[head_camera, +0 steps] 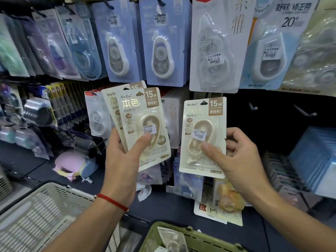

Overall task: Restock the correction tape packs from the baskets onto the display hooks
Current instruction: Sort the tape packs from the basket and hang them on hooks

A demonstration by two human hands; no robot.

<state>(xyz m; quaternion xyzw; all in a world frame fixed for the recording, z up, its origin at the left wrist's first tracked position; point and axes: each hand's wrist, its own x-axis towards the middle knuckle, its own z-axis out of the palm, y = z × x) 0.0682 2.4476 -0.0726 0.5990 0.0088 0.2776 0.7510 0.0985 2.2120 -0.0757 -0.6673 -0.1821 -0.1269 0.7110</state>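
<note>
Gripping fanned beige packs (145, 124): left hand (121, 160) | right hand (234, 159) pinches single pack (203, 135) | green basket (200, 235) (one pack inside)

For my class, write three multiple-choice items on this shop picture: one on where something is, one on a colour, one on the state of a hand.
1. Where are the bare display hooks?
A. right of the single pack
B. inside the green basket
C. left of the white basket

2. What colour is the wristband?
A. blue
B. red
C. green

3. What is the right hand doing?
A. hanging idle
B. pressing flat on the shelf
C. pinching one beige pack

Answers:
1. A, the hooks jut from the dark panel to the right of that pack.
2. B, a red cord circles the left wrist.
3. C, thumb in front and fingers behind grip the pack.
</note>
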